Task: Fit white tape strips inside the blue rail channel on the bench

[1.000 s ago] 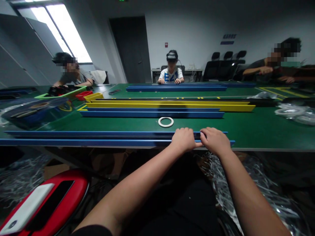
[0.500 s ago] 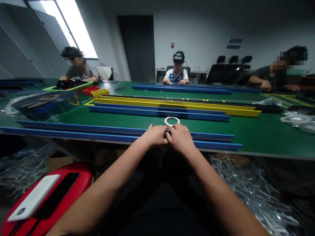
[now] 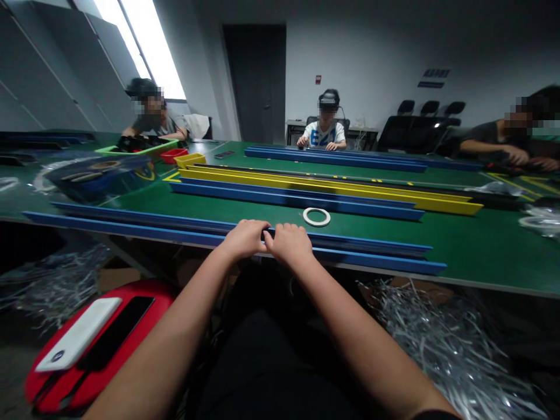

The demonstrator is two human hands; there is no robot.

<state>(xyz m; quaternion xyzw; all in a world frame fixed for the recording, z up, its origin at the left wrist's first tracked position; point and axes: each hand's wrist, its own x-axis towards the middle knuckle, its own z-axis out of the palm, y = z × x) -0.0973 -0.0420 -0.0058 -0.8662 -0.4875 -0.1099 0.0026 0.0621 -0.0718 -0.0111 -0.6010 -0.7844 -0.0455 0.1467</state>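
Both hands, the left hand (image 3: 245,238) and the right hand (image 3: 289,242), are curled side by side, touching, over the long blue rail (image 3: 175,228) laid along the near edge of the green table (image 3: 481,245). Half a second ago they were placed further right, just before the white tape ring (image 3: 316,217); now it lies beyond them, rightward. Smooth yellow rails (image 3: 332,189) are set further back. Shredded silver strips (image 3: 441,344) are heaped below.

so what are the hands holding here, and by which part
Both the left hand and the right hand grip the long blue rail at its near edge, around mid-length.
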